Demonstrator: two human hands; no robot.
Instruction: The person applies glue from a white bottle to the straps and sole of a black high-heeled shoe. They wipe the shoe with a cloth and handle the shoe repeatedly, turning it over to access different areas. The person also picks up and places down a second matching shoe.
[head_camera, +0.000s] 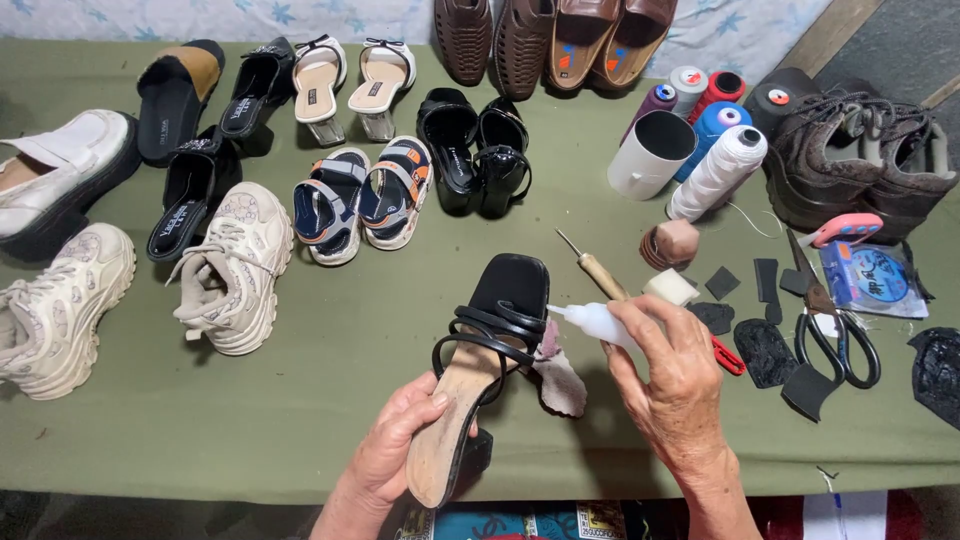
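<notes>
Black strappy sandal (495, 335) with a square toe and tan insole sits tilted above the near middle of the olive-green table (330, 350), toe pointing away, its block heel low near the table's front edge. The left hand (395, 450) is wrapped around the heel end, fingers closed on the insole's side and thumb under the sole. The right hand (675, 385) pinches a small white glue bottle (592, 322) between thumb and fingers, its nozzle touching the sandal's right side by the straps (whether glue is coming out cannot be told). A pale scrap of cloth (560, 380) lies just under the sandal's right flank. A wooden-handled awl (592, 265) rests just beyond the bottle.

Left of the sandal the cloth is bare as far as the cream sneakers (235, 270). To the right it is crowded: black scissors (838, 345), dark leather patches (765, 350) and thread spools (720, 170) lie near the right hand. Rows of shoes fill the far side.
</notes>
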